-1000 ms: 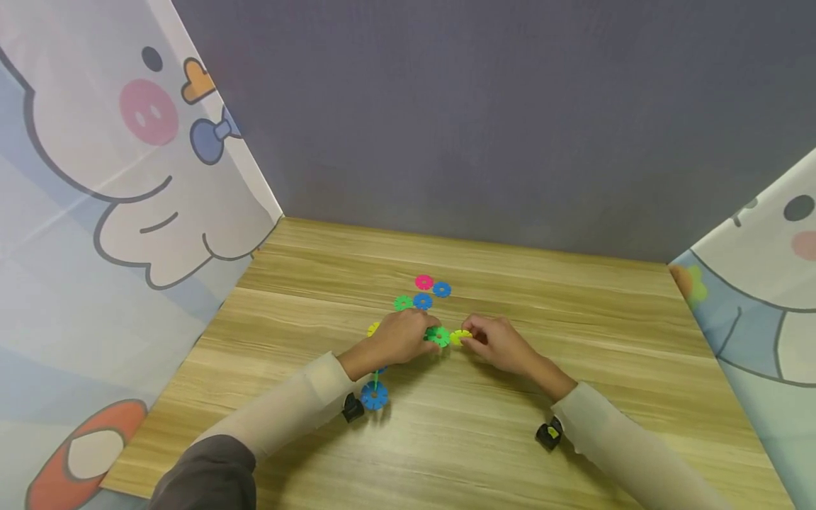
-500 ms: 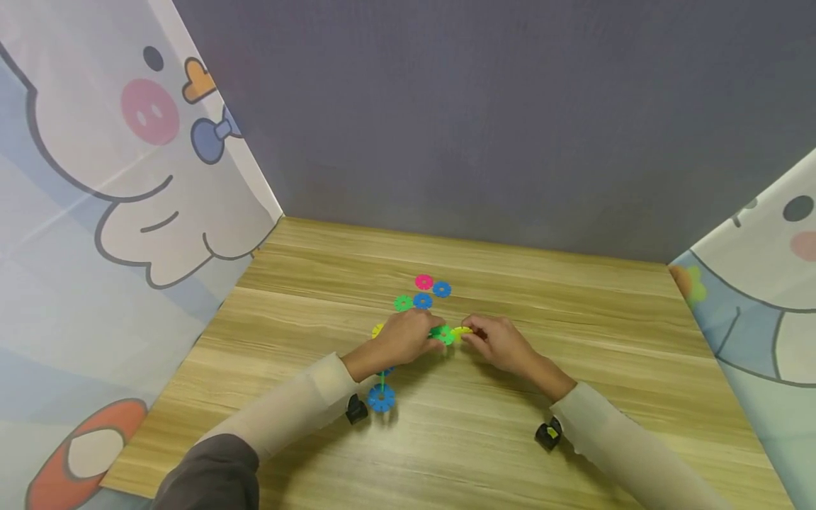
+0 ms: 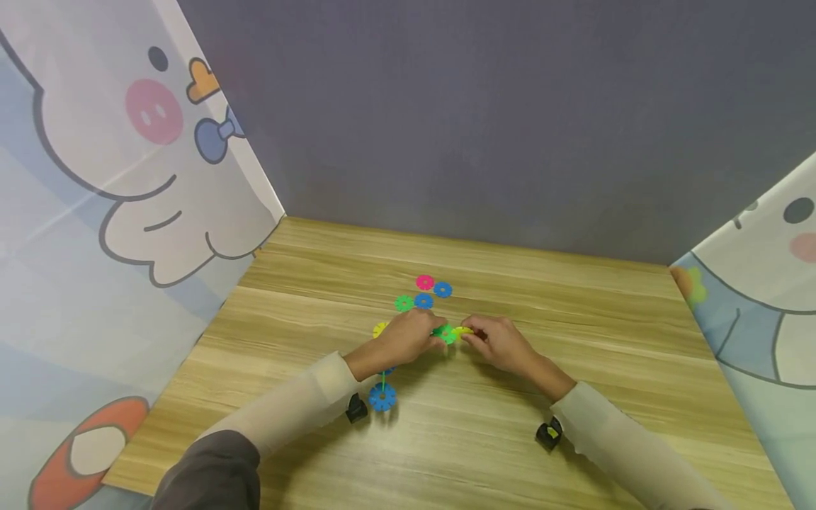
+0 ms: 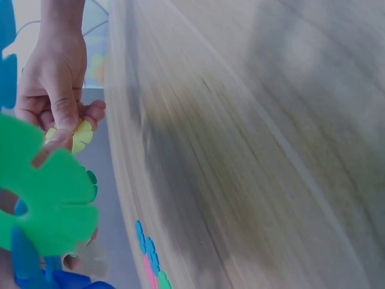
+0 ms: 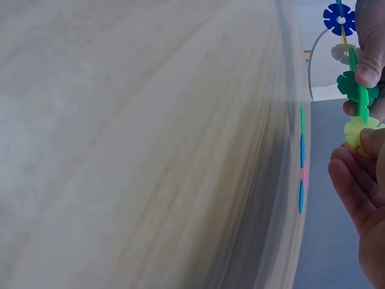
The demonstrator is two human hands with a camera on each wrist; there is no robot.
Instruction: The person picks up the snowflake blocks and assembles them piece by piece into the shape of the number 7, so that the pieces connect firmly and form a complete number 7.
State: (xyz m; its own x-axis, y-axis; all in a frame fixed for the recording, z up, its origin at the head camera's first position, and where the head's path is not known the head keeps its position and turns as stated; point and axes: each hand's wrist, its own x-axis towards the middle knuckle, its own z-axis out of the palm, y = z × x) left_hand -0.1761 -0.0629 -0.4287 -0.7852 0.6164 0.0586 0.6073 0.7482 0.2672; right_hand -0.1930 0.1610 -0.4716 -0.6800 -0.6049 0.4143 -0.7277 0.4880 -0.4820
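Between thumb and fingers, my left hand [image 3: 408, 336] holds a chain of notched plastic flower discs at a green disc [image 3: 448, 334]. From that hand the chain hangs back toward me, ending in a blue disc [image 3: 382, 397]; a yellow disc [image 3: 380, 329] shows beside the wrist. My right hand [image 3: 500, 341] pinches another yellow disc [image 3: 462, 331] by its edge. In the right wrist view this yellow disc [image 5: 360, 129] meets the lower edge of an upright green disc [image 5: 363, 102]; how deep their slots sit is hidden. Both hands are above the table.
Loose discs lie flat beyond the hands: a pink one [image 3: 425, 282], a blue one [image 3: 443, 289], a second blue one [image 3: 423, 302] and a green one [image 3: 404, 303]. A grey wall [image 3: 484, 142] stands behind the wooden table [image 3: 605, 333]; printed cartoon panels flank it.
My left hand has shifted slightly right, carrying the chain with it. The green disc has closed the gap to the yellow disc, while my right hand has stayed nearly still.
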